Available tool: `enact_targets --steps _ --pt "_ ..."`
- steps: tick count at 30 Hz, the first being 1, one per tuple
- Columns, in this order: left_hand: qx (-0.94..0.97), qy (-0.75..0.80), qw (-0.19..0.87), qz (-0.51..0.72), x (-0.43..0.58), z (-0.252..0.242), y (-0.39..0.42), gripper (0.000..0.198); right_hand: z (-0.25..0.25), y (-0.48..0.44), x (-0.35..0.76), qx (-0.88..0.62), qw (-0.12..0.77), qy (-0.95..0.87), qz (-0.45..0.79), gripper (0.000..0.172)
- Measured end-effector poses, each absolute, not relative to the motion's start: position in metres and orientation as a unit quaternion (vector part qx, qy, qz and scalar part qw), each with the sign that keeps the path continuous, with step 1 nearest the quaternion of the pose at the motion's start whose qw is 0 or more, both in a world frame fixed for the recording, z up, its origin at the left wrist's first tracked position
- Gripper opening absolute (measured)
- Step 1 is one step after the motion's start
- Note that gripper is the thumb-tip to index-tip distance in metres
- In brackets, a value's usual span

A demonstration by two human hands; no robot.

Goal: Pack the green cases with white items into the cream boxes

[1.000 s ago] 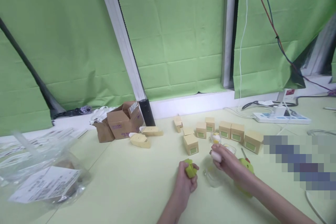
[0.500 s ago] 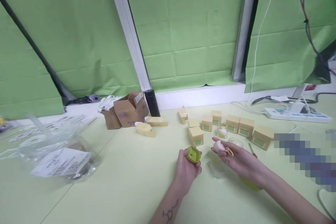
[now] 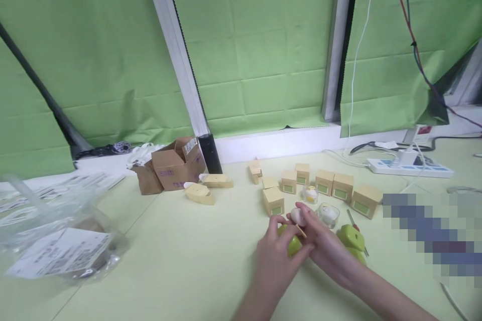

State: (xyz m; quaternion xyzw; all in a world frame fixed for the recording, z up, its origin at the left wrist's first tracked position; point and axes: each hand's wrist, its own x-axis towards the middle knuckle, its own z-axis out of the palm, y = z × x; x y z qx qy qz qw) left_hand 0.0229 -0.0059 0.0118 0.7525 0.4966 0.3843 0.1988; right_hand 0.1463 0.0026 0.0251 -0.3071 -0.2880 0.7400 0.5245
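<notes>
My left hand (image 3: 274,256) is closed round a green plastic shell (image 3: 294,246), part of which my fingers cover. Pinched in my right hand (image 3: 324,243) is a small white rounded piece (image 3: 297,216) with a thin yellow loop (image 3: 301,231) beside it. The two hands meet, fingers overlapping, just above the table. Close by my right hand stands a clear cup (image 3: 328,216) with a white and yellow piece inside; a second clear cup (image 3: 310,195) sits behind it. More green shells (image 3: 351,237) lie right of my right wrist.
Several small cardboard boxes (image 3: 342,188) stand behind the hands, with a screwdriver (image 3: 353,220) at the right. Farther off are a power strip (image 3: 437,170), an opened brown carton (image 3: 173,168) and cream boat-shaped pieces (image 3: 199,193). A clear plastic bag (image 3: 75,256) lies at the left.
My hands have come together, the left turning over with the green shell and moving right to the white piece. The view has shifted a little, and the green shells at right now show more.
</notes>
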Motion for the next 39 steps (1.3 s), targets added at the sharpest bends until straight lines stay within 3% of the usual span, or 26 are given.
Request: enact_targets --steps 6,8,12,14,16,26,31,34,39 --pt "0.686 0.494 0.242 0.476 0.018 0.009 -0.002 0.008 0.026 0.005 0.147 -0.274 0.548 -0.317 0.724 0.025" --pt "0.634 0.478 0.327 0.512 0.013 0.009 0.003 0.008 0.026 0.007 0.153 -0.323 0.553 -0.343 0.687 0.023" --pt "0.466 0.458 0.587 0.478 0.007 0.009 0.005 0.029 0.027 0.011 0.171 -0.452 0.507 -0.518 0.519 0.029" --pt "0.43 0.437 0.643 0.459 0.008 0.009 0.002 0.034 0.028 0.01 0.175 -0.466 0.463 -0.627 0.419 0.023" --pt "0.431 0.417 0.655 0.46 0.01 0.009 -0.002 0.034 0.028 0.009 0.175 -0.439 0.424 -0.706 0.359 0.036" --pt "0.362 0.388 0.726 0.437 0.014 0.006 -0.005 0.029 0.025 0.008 0.178 -0.366 0.369 -0.811 0.268 0.017" --pt "0.255 0.291 0.785 0.484 0.013 0.008 -0.001 0.032 0.022 0.009 0.181 -0.37 0.397 -0.815 0.202 0.015" --pt "0.288 0.276 0.769 0.5 0.012 0.011 0.0 0.028 0.017 0.009 0.181 -0.366 0.392 -0.835 0.127 0.015" --pt "0.363 0.324 0.716 0.5 0.013 0.009 -0.001 0.039 0.016 0.01 0.179 -0.358 0.351 -0.865 -0.01 0.019"
